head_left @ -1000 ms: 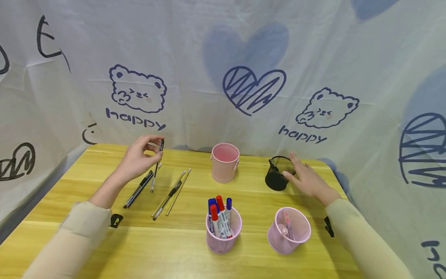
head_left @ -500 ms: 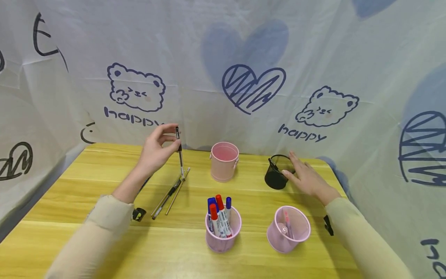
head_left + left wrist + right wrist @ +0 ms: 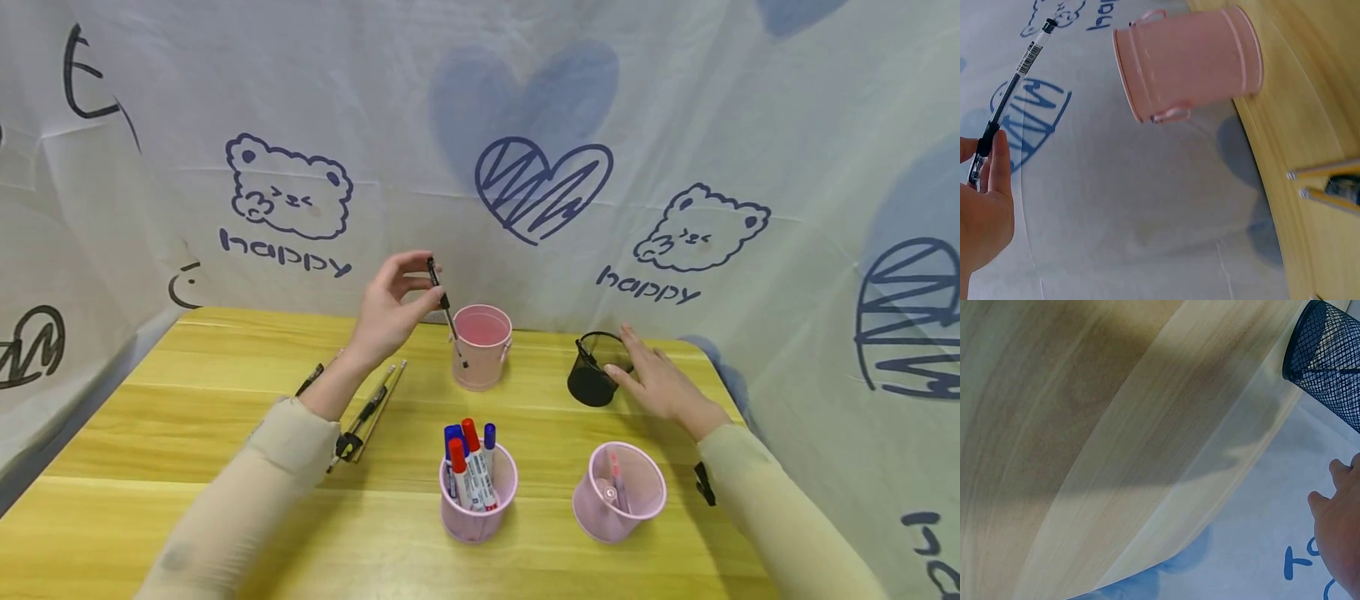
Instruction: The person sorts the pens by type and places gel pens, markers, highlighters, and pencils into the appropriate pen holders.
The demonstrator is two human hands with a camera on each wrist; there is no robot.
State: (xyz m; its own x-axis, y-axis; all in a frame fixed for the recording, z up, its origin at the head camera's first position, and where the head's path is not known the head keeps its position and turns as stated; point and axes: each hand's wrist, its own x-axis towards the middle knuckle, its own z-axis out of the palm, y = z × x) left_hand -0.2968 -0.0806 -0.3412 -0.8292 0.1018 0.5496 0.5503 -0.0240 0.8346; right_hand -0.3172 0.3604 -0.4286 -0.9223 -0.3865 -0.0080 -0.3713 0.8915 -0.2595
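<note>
My left hand (image 3: 393, 312) pinches a black gel pen (image 3: 447, 310) between thumb and fingers near its upper end. The pen slants downward, its lower end in front of the pink bucket (image 3: 483, 365) in the head view. In the left wrist view, the clear barrel of the pen (image 3: 1017, 76) shows a barcode label, apart from the bucket (image 3: 1188, 59). My right hand (image 3: 660, 387) is beside the black mesh pen holder (image 3: 592, 387), fingers fairly straight along its right side, thumb before it. Whether it touches the holder (image 3: 1333, 359) is unclear.
A pink cup (image 3: 477, 527) of red and blue markers stands at front centre. Another pink cup (image 3: 600, 517) to its right holds a few items. Pencils (image 3: 384, 410) and pens lie on the wooden table (image 3: 150, 425), partly behind my left forearm. A printed cloth (image 3: 420, 108) hangs behind.
My left hand has carried the pen rightward from over the table's left side to the pink bucket, raising it slightly. My right hand has stayed by the black holder.
</note>
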